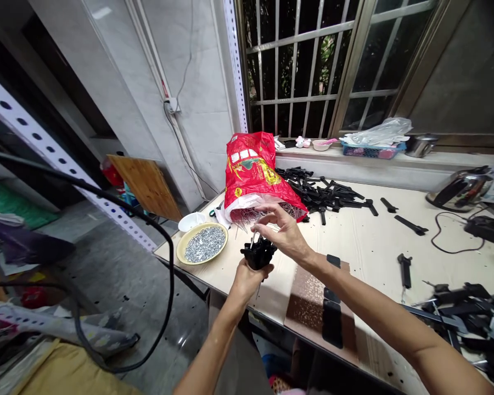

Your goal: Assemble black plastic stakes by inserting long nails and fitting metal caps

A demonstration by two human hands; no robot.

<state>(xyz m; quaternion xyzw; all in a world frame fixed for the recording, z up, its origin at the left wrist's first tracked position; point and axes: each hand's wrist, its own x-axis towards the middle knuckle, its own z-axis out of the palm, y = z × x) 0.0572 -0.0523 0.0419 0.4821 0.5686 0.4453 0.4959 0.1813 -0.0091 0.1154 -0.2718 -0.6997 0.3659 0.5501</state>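
My left hand [249, 280] is wrapped round a bunch of black plastic parts [260, 253], held upright above the table's front edge. Over the top of the bunch, my right hand [280, 230] pinches a thin metal rod [253, 237] between thumb and fingers, the rod's lower end at the black parts. Just behind it lies a red plastic bag [251, 170], its mouth towards me, with many thin metal rods [288, 210] sticking out. A yellow dish [181, 253] of small silvery metal pieces [206, 243] stands to the left of my left hand.
Black plastic parts [325, 195] are heaped behind the bag's right side. More black parts [473, 307] lie at the right. A brown board [304, 302] with black pads [332, 323] rests at the front edge. A kettle [461, 189] stands far right; a black cable [170, 274] hangs at left.
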